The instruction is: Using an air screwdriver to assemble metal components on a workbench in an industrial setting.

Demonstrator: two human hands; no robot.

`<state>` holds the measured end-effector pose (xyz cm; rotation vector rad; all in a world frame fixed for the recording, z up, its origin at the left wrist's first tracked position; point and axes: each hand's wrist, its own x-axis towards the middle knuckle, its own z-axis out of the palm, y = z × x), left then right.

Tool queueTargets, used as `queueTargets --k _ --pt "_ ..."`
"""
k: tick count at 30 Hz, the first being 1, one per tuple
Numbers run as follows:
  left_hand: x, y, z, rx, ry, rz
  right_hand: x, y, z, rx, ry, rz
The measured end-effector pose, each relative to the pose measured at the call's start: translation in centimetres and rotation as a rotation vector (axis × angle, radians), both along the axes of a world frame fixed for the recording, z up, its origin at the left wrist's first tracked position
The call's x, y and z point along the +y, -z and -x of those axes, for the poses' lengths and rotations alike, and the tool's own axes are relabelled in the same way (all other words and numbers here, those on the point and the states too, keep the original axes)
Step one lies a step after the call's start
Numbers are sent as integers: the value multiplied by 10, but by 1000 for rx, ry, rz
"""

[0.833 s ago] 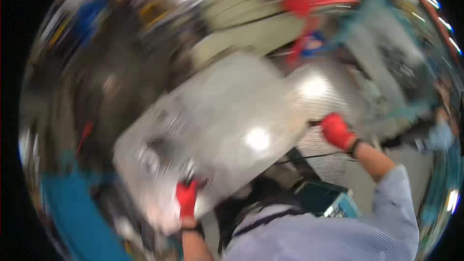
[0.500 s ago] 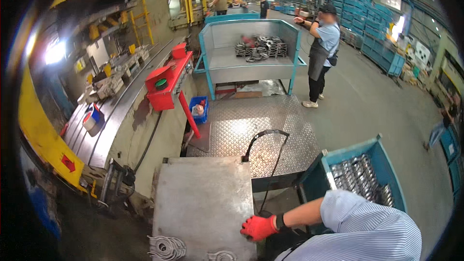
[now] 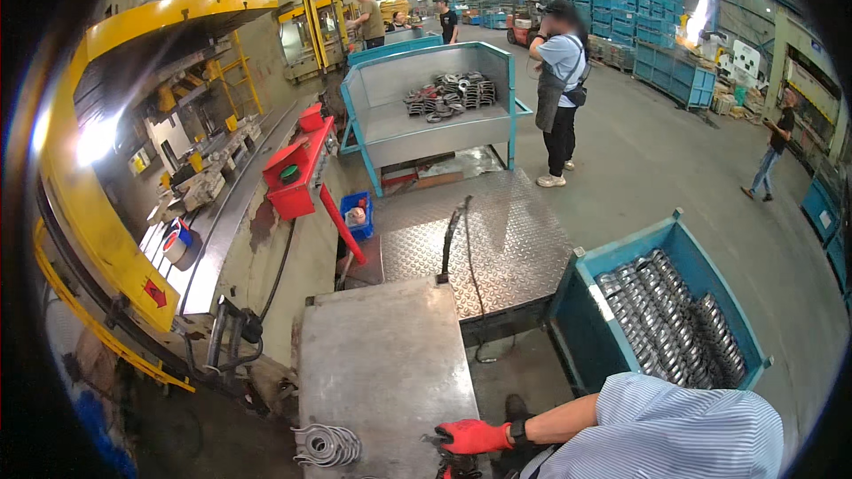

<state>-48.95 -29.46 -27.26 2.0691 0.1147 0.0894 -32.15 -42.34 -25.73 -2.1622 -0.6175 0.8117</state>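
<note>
My right hand [image 3: 476,436], in a red glove, is low over the near right edge of a bare metal table [image 3: 382,346]. Its fingers look curled, with dark shapes at and below the fingertips. What they hold is too dark and blurred to make out. A small stack of curved, ring-shaped metal parts [image 3: 327,446] lies on the table's near left corner, apart from that hand. My left hand cannot be made out; a dark, partly red shape at the lower edge is too unclear to name.
To my right stands a teal bin [image 3: 612,337] of shiny metal parts. Ahead, a larger teal-framed bin [image 3: 426,146] holds more parts. A press [image 3: 146,275] and red control stand [image 3: 293,173] line the left. A person [image 3: 559,89] stands beyond the tread-plate platform [image 3: 497,213].
The view has shifted, showing more of the right bin. My right hand has moved nearer along the table's edge. The single part near the table's front no longer shows separately.
</note>
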Motion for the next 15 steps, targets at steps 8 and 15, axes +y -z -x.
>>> queueTargets --k 8,15 --pt "-4 44 37 415 -422 783 -27 23 -7 -5 93 19" --pt "11 74 110 314 -703 816 -32 46 1 -90 97 3"
